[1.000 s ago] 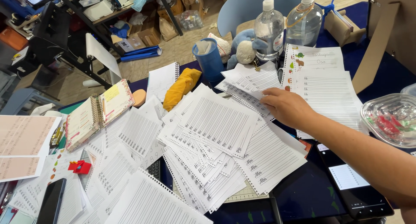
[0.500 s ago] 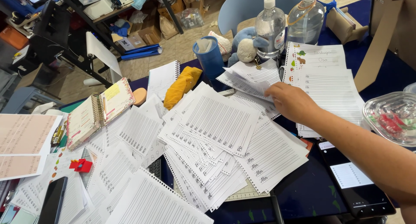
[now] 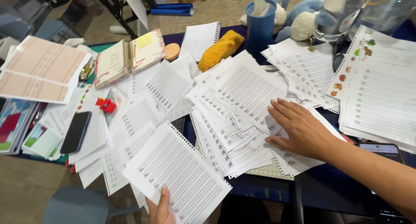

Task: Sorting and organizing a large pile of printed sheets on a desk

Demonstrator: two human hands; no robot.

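The right hand (image 3: 303, 131) is lying flat, palm down, on the fanned stack of ruled worksheets (image 3: 236, 115) at the middle of the desk (image 3: 312, 191); its fingers (image 3: 279, 113) are spread apart and extended, pressing on the paper rather than pinching any sheet. The left hand (image 3: 161, 209) is entering at the lower edge of the view; its fingers are closed on the near edge of a single punched worksheet (image 3: 175, 174), although most of that hand is out of frame.

The sheets appear to be light, thin and limp; a single one is likely to sag unless taken along an edge; the punched margin is probably the weakest part and liable to tear. The stack is loose and smooth, so it is likely to slide; gripping should be at a free corner or long edge, thumb under, fingers on top.

The fanned stack is lying directly beneath the right fingers and is extending ahead and to their left; the held sheet is overlapping the stack's near-left side. A yellow cloth (image 3: 220, 49) and a blue cup (image 3: 260, 27) are sitting well beyond the fingers; a dark phone (image 3: 76, 131) is lying far to their left.
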